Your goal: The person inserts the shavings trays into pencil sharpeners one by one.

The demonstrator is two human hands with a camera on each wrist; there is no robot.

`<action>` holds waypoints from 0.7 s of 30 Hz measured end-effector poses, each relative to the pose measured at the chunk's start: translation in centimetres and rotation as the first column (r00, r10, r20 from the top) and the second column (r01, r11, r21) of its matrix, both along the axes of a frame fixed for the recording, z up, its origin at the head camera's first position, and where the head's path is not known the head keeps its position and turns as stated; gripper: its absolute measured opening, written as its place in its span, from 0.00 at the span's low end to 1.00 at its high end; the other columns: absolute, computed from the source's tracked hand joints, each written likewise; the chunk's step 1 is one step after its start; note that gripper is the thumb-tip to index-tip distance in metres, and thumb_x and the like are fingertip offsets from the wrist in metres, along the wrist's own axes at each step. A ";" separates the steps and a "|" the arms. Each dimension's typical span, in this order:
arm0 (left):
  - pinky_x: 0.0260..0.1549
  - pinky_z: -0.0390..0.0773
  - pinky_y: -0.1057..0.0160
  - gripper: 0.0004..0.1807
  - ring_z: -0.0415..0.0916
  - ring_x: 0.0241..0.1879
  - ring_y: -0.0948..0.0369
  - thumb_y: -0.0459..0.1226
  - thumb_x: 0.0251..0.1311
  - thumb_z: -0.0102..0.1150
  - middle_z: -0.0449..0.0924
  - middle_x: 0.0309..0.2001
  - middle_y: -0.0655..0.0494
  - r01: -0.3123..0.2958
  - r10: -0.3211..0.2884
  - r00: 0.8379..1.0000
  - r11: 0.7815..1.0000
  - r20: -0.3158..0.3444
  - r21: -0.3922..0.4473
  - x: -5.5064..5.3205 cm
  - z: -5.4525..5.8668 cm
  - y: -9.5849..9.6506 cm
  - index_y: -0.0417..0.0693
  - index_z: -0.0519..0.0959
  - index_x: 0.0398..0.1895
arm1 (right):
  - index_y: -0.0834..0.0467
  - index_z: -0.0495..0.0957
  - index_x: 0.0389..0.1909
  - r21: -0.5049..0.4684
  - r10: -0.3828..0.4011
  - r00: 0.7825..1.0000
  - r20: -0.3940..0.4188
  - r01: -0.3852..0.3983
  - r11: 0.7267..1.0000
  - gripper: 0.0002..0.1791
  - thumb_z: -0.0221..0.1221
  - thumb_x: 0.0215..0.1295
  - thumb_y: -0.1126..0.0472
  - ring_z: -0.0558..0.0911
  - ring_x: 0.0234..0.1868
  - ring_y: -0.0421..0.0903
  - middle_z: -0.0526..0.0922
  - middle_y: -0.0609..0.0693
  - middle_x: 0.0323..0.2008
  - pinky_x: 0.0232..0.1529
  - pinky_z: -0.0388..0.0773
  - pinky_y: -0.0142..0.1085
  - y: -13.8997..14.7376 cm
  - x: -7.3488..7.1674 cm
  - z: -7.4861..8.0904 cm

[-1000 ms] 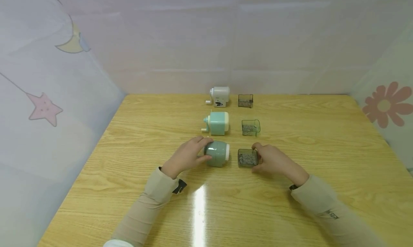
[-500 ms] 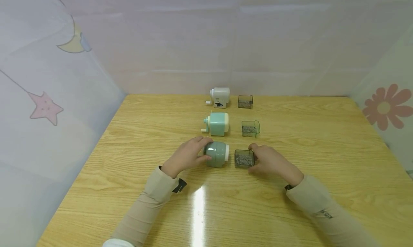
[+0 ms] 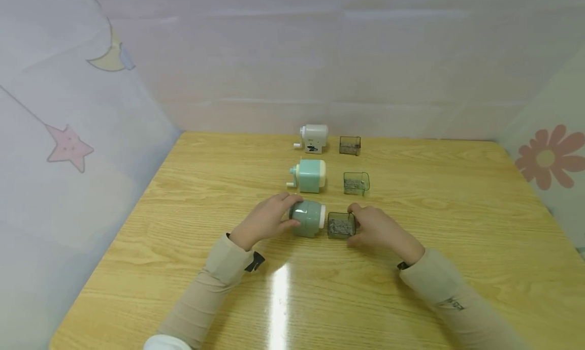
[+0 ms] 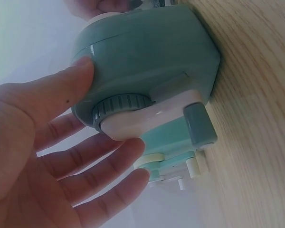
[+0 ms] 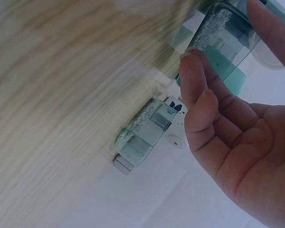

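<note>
My left hand (image 3: 265,219) grips the dark green crank pencil sharpener (image 3: 307,219) from its crank side, thumb on the near side. The left wrist view shows its pale crank (image 4: 147,116) with a grey-green knob, close by the fingers. My right hand (image 3: 379,229) pinches a clear dark shavings drawer (image 3: 340,225) between thumb and fingers. Grey pencil shavings lie in this drawer. It stands just right of the sharpener's white end, a narrow gap between them. In the right wrist view the drawer (image 5: 228,35) is partly hidden behind the fingers.
Behind stand a turquoise and cream sharpener (image 3: 311,176) and a white sharpener (image 3: 314,138), both with cranks to the left. Right of each lies its own clear drawer, a green-tinted drawer (image 3: 355,184) and a smoky drawer (image 3: 350,146), holding shavings. A wall sheet rises beyond the wooden table (image 3: 219,172).
My right hand has slid the shavings drawer left, up close to the dark green sharpener. My left hand and that sharpener have stayed in place.
</note>
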State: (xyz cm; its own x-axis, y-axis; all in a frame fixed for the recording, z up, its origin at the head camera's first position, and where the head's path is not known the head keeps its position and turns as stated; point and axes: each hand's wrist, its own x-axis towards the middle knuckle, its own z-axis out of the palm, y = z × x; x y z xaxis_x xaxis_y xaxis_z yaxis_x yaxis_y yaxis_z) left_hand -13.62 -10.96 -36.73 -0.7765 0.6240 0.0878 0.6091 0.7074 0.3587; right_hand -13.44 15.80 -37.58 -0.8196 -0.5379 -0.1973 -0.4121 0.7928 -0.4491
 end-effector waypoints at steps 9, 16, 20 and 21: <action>0.42 0.76 0.60 0.28 0.74 0.45 0.56 0.43 0.54 0.62 0.74 0.48 0.48 -0.002 0.002 1.000 1.000 -0.004 0.004 0.1 0.2 0.0 0.43 0.68 0.57 | 0.71 0.65 0.54 0.006 0.004 1.000 -0.020 -0.004 1.000 0.39 0.70 0.45 0.55 0.69 0.21 0.41 0.71 0.46 0.22 0.23 0.67 0.34 -0.4 0.0 0.1; 0.43 0.75 0.60 0.28 0.74 0.45 0.56 0.43 0.54 0.63 0.74 0.49 0.47 -0.005 0.005 1.000 1.000 -0.008 0.007 0.1 0.2 0.0 0.43 0.68 0.57 | 0.72 0.64 0.54 0.019 0.024 0.999 -0.026 -0.024 1.000 0.39 0.70 0.45 0.56 0.69 0.19 0.41 0.70 0.46 0.19 0.23 0.68 0.35 -1.0 -0.1 0.2; 0.42 0.75 0.60 0.28 0.74 0.45 0.56 0.43 0.54 0.62 0.74 0.49 0.47 -0.004 0.004 1.000 1.000 -0.002 0.009 0.1 0.2 0.0 0.43 0.68 0.57 | 0.71 0.65 0.54 0.042 0.021 0.999 -0.033 -0.019 0.999 0.39 0.70 0.45 0.54 0.69 0.20 0.42 0.70 0.46 0.20 0.23 0.68 0.35 -1.0 -0.2 0.1; 0.42 0.75 0.60 0.28 0.74 0.45 0.56 0.43 0.54 0.62 0.74 0.49 0.48 -0.003 0.003 1.000 1.000 -0.002 0.010 0.1 0.2 0.1 0.43 0.68 0.57 | 0.71 0.65 0.54 0.043 0.021 0.999 -0.034 -0.020 0.999 0.39 0.70 0.45 0.54 0.69 0.20 0.42 0.70 0.47 0.20 0.23 0.68 0.35 -1.0 -0.2 0.1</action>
State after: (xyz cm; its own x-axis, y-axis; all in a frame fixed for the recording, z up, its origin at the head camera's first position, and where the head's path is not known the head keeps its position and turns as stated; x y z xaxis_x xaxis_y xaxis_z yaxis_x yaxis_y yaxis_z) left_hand -13.52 -10.91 -36.48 -0.7782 0.6207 0.0953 0.6075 0.7056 0.3648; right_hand -13.64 14.80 -37.52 -0.8152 -0.5464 -0.1918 -0.4433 0.8019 -0.4006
